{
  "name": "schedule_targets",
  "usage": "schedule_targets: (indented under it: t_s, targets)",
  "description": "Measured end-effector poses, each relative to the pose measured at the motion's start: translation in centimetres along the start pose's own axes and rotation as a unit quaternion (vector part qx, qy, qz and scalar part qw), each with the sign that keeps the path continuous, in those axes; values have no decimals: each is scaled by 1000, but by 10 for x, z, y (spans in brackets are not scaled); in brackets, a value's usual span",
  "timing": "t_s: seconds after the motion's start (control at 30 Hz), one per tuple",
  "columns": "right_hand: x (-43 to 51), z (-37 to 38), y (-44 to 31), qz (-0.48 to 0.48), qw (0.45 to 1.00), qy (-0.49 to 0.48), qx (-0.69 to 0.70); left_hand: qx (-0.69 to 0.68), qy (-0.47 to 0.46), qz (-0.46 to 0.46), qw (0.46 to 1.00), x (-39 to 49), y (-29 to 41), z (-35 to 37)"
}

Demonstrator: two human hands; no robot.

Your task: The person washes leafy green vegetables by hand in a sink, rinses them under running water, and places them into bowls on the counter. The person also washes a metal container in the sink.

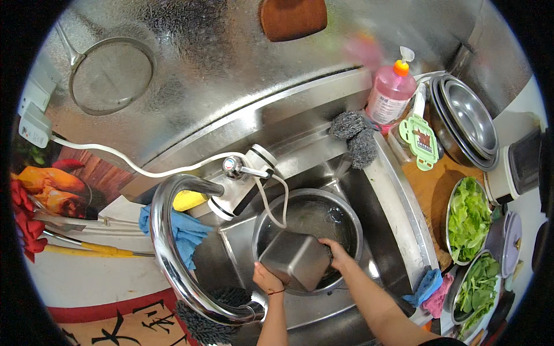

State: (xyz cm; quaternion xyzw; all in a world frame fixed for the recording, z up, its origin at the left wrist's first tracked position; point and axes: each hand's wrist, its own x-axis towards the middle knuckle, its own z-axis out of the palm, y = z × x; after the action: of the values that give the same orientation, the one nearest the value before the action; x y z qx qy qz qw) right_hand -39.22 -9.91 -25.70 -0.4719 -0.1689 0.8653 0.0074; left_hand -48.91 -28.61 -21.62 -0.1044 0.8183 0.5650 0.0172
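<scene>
My left hand grips the near-left side of a rectangular stainless steel container. My right hand is on its right side, the fingertips hidden behind the edge. The container is tilted over a round metal basin, its smooth outer side facing up and its opening out of sight. Liquid shows in the basin, which sits in the stainless steel sink. A white cable loops down to the basin from a white device at the tap.
A curved chrome spout arches left of my hands. Steel wool pads and a pink pump bottle sit at the sink's back right corner. On the right are stacked metal bowls, lettuce and leafy greens.
</scene>
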Motion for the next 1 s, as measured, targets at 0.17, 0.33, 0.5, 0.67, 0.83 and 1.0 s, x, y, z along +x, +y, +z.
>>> schedule_targets:
  t_s: [0.17,0.33,0.5,0.67,0.83,1.0]
  targets:
    - [-26,57,-65,-77,951,-43,-296,22,-35,82,996,-13,24,-7]
    - [-15,23,-24,-16,977,-34,-212,-66,-30,123,990,3,55,-8]
    - [6,-3,15,26,990,22,-137,-39,-62,160,984,0,55,-8]
    - [-11,58,-59,-116,918,-13,-380,110,-142,276,944,-9,26,-22]
    - [10,38,-45,-295,786,119,-530,108,-95,259,955,-11,20,-6]
    - [38,-22,-32,-323,642,122,-685,141,-125,322,928,-14,29,8]
